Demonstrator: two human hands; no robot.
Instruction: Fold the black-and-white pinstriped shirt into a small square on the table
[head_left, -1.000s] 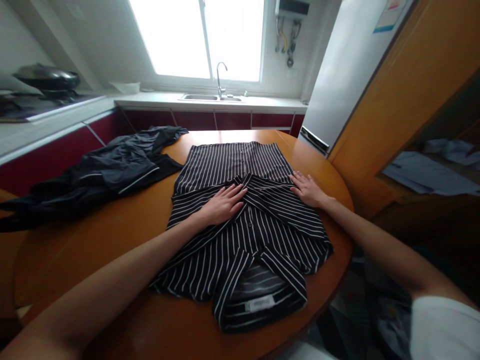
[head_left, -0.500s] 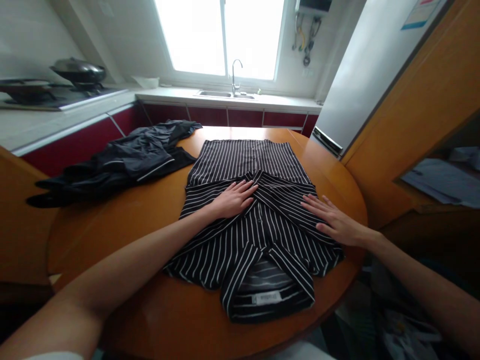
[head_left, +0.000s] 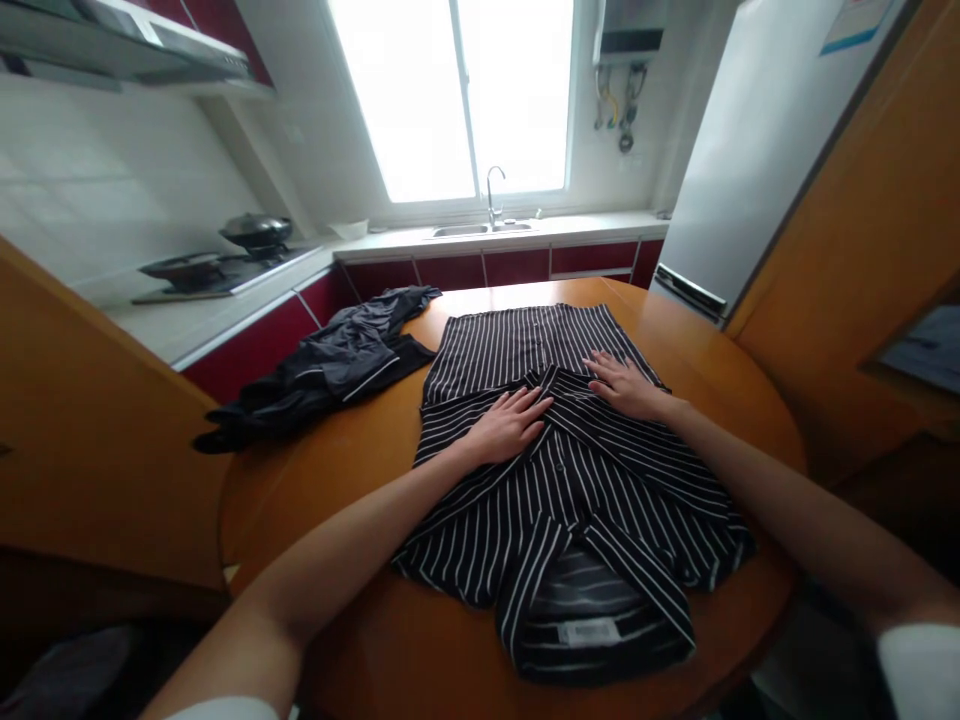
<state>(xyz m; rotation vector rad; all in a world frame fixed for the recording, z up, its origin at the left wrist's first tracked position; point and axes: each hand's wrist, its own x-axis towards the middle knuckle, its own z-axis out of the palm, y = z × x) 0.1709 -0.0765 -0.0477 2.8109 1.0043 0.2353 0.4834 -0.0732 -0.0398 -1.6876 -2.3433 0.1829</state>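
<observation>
A black shirt with white stripes [head_left: 525, 540] lies front side up on the round wooden table, its collar towards me and its hem at the far side. Both sleeves are folded inward across the front, meeting near the button line. My left hand [head_left: 508, 425] rests flat on the left sleeve near the middle, fingers spread. Further right, my right hand [head_left: 626, 385] lies on the upper edge of the right sleeve with its fingers apart. A pale label [head_left: 589, 631] shows inside the collar.
Dark crumpled clothing [head_left: 337, 355] lies on the left part of the wooden table [head_left: 330, 450]. Beyond are a counter with a sink [head_left: 480, 229], a stove with a lidded pan [head_left: 256, 232] and a window. A tall fridge [head_left: 735, 150] stands at the right.
My right hand has moved from the shirt's right side inward and away from me, onto the folded sleeve. My left hand stays on the sleeve. The camera view has shifted up and left.
</observation>
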